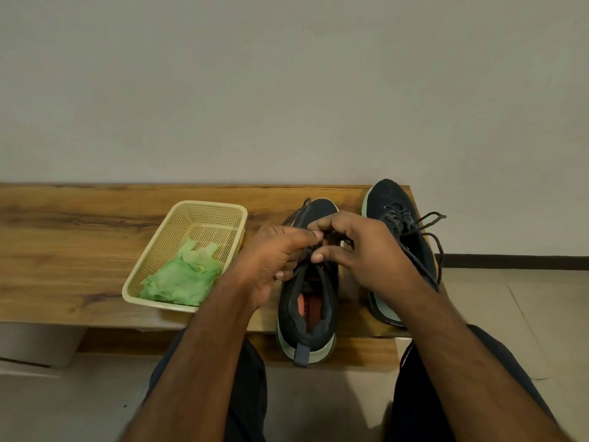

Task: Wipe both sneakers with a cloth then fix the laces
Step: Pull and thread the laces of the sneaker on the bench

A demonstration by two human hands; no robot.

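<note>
Here the left hand (274, 260) and right hand (360, 250) both pinch the laces (314, 250) of the near sneaker (307, 311) on the bench (79, 237); the green cloth (181, 279) lies in the basket (204, 208).

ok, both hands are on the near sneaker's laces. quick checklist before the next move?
1. Cloth put away in the basket: ok.
2. Left hand gripping the laces of the near sneaker: ok.
3. Right hand pinching the same laces: ok.
4. Knot finished on the near sneaker: cannot tell, fingers hide it.
5. Far sneaker laces tidy: not ok, loops lie loose over its side.
6. Near sneaker fully on the bench: not ok, heel overhangs the front edge.
</note>
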